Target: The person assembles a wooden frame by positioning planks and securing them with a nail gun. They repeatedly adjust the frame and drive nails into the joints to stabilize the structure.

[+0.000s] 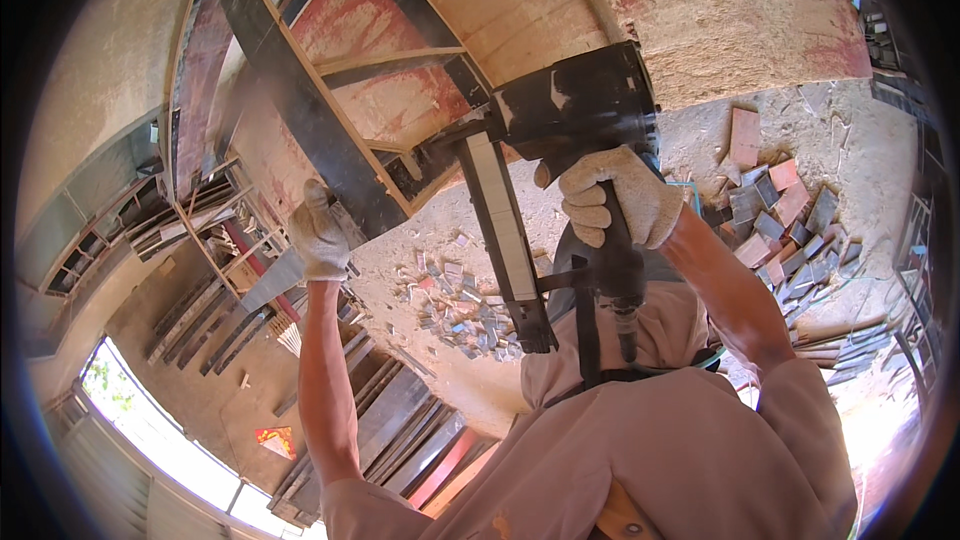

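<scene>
My right hand (622, 198), in a pale work glove, is wrapped around the handle of a black nail gun (575, 105). The gun's long magazine (500, 225) slants down toward me, and its nose meets the lower corner of a wooden frame (310, 115). Black-faced boards with bare wood edges and crosspieces make up this frame. At its near end my left hand (320, 232), gloved too, is closed on the edge of the black board; some of its fingers are hidden. Beside that hand a grey, tapering flat piece (275, 280) shows; its kind is unclear.
Under the frame lies a large, worn wooden panel (740, 20) with reddish stains. Offcuts pile up on the floor at right (785, 220), with smaller scraps (465, 310) in the middle. Long boards (400, 420) are stacked at lower left. An air hose fitting (627, 335) hangs under the gun.
</scene>
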`<state>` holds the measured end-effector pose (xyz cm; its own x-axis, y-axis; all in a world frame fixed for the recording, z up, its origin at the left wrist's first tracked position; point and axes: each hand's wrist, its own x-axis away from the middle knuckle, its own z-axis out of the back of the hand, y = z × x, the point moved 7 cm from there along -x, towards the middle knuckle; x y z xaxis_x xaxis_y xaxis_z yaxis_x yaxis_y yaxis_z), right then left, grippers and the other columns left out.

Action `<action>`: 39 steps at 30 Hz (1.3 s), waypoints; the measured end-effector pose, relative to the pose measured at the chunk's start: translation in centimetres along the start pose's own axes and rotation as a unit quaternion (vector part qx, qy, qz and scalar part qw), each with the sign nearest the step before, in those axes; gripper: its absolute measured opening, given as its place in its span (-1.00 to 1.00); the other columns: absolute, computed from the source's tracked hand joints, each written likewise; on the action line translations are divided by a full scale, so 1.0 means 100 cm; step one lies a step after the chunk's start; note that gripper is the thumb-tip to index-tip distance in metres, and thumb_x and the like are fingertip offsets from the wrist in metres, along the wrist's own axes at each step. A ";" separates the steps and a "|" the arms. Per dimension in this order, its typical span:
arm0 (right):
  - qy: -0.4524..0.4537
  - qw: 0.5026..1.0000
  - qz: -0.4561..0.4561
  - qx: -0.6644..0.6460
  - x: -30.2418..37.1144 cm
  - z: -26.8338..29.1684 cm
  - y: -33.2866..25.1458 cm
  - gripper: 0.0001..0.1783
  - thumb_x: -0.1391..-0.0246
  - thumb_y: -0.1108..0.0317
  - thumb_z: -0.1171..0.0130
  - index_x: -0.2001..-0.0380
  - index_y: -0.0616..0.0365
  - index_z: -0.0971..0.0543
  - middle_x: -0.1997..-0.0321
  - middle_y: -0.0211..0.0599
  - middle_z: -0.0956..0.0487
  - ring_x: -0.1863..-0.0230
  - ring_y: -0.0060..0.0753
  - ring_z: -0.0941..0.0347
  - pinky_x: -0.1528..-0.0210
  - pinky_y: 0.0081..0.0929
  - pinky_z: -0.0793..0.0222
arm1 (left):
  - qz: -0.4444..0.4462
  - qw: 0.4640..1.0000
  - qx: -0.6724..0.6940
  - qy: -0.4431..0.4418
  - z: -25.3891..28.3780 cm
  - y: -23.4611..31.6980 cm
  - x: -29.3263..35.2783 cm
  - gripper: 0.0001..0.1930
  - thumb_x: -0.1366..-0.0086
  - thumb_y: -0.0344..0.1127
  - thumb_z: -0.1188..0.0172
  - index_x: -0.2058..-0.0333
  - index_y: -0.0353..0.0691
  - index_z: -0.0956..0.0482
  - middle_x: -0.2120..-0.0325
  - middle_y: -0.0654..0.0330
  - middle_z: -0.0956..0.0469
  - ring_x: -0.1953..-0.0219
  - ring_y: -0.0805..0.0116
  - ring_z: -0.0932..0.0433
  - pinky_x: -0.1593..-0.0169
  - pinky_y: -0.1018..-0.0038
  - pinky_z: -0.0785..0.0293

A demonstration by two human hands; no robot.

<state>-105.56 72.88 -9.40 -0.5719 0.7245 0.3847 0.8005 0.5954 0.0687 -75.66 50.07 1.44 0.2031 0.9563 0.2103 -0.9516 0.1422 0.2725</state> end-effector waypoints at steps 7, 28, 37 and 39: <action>0.038 0.998 0.015 -0.054 -0.020 0.085 -0.023 -0.59 -0.27 0.30 0.06 0.69 -0.22 -0.19 0.70 -0.70 -0.11 0.73 -0.64 -0.08 0.61 -0.49 -0.16 | 0.014 0.999 0.038 -0.026 -0.002 -0.003 0.004 -0.31 -0.55 0.22 0.24 0.54 -0.21 -0.54 0.70 0.17 -0.50 0.64 0.23 -0.47 0.51 0.29 -0.35; 0.108 0.988 -0.051 -0.102 -0.103 0.191 -0.020 -0.59 -0.27 0.30 0.07 0.69 -0.24 -0.18 0.70 -0.72 -0.06 0.73 -0.62 -0.01 0.59 -0.49 -0.04 | -0.080 0.996 -0.027 0.022 0.007 0.011 0.010 -0.48 -0.58 0.06 0.21 0.37 -0.26 -0.46 0.58 0.05 -0.54 0.57 0.08 -0.48 0.46 0.18 -0.31; 0.123 0.974 0.106 -0.159 -0.076 0.190 0.033 -0.63 -0.23 0.35 0.00 0.65 -0.19 -0.22 0.71 -0.72 -0.06 0.71 -0.65 -0.02 0.59 -0.50 -0.05 | -0.090 0.986 0.081 -0.116 -0.003 0.019 -0.006 -0.33 -0.60 0.15 0.28 0.57 -0.22 -0.46 0.77 0.29 -0.38 0.68 0.45 -0.33 0.56 0.39 -0.18; 0.082 0.967 0.165 -0.176 -0.079 0.188 0.053 -0.74 -0.24 0.37 0.01 0.58 -0.09 -0.37 0.70 -0.72 -0.06 0.71 -0.65 -0.01 0.59 -0.50 -0.04 | -0.118 0.962 0.051 -0.241 -0.002 0.022 -0.009 -0.26 -0.59 0.20 0.33 0.55 -0.30 -0.50 0.71 0.20 -0.48 0.63 0.40 -0.38 0.52 0.33 -0.21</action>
<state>-100.16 76.87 -29.39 -0.2628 0.7725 0.5781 0.9622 0.1657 0.2160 -77.98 49.61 1.72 0.5179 0.6678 0.5345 -0.8430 0.2923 0.4516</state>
